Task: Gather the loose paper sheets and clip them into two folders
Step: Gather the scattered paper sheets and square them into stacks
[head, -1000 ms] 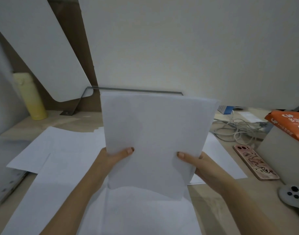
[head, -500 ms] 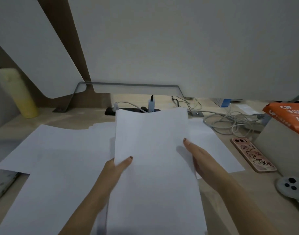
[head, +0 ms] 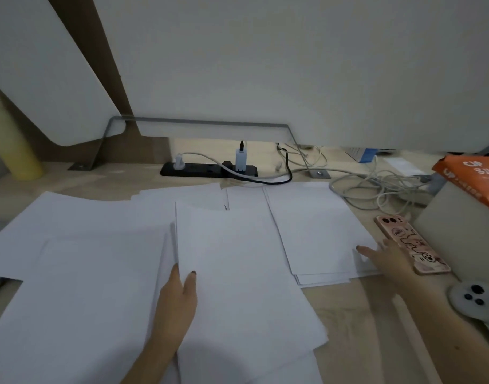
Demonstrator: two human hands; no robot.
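Observation:
White paper sheets cover the wooden desk. A gathered paper stack (head: 237, 273) lies flat in the middle. My left hand (head: 179, 297) pinches its left edge, thumb on top. To the right lies a smaller pile of sheets (head: 318, 234). My right hand (head: 387, 259) reaches out with straight fingers and touches that pile's near right corner. More loose sheets (head: 85, 245) spread over the left side of the desk. No folder or clip is in view.
A pink phone (head: 412, 245) lies just right of my right hand. Behind it stands an orange paper ream (head: 476, 176). A black power strip (head: 210, 170) and tangled cables (head: 376, 187) sit at the back, a yellow bottle (head: 13, 139) far left, a white controller (head: 473, 297) near right.
The stack was held upright in both hands and has come down flat onto the desk. My right hand let go of it and moved right to the other pile.

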